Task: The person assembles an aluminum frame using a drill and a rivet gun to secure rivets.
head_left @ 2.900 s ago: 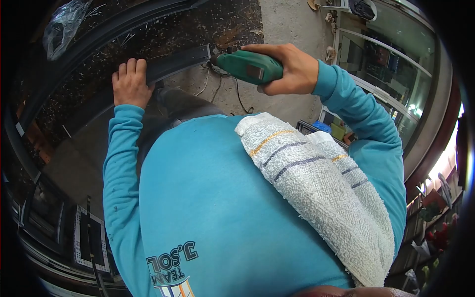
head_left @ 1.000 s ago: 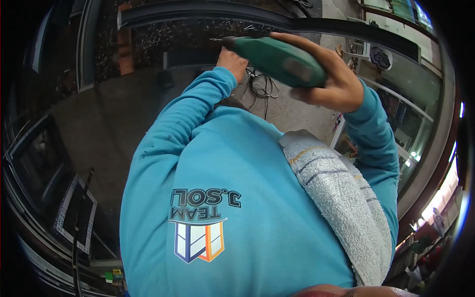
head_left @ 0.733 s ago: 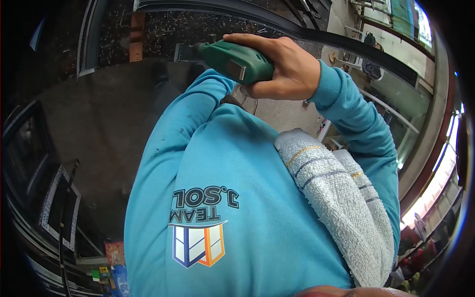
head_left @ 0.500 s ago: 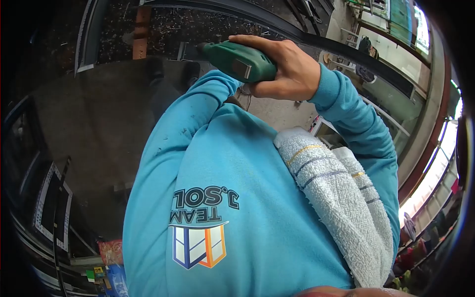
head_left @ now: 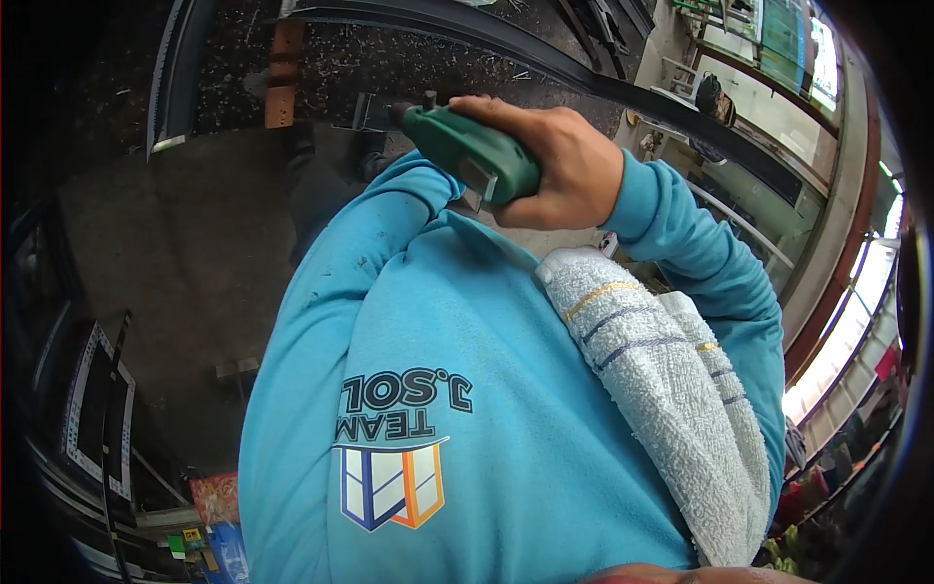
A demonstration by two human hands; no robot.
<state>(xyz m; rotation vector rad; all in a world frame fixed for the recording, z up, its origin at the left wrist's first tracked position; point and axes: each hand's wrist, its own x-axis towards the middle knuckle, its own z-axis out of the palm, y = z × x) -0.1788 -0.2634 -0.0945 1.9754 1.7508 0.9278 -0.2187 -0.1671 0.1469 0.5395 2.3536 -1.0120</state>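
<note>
My right hand (head_left: 569, 165) is closed round the rear of a green power drill (head_left: 467, 146), fingers on its far side and thumb on its near side. The drill's dark nose points to the left, and a small dark stub sticks up near it. A light metal plate shows on its casing. My left sleeve (head_left: 389, 209) reaches forward to just below the drill, and my left hand is hidden there. A white towel (head_left: 671, 389) with yellow and blue stripes hangs over my right shoulder and chest, on the blue sweatshirt (head_left: 467, 321).
A dark metal frame (head_left: 720, 136) runs across the front and right. Beyond it lies a dark surface littered with shavings (head_left: 360, 58) and a brownish strip (head_left: 281, 78). Dark frame pieces (head_left: 97, 409) stand at the left. Concrete floor (head_left: 185, 253) shows between.
My right hand and the drill have come slightly nearer my chest, and the drill has tilted, its rear lower in view. The stub near its nose now shows. The left sleeve has shifted slightly.
</note>
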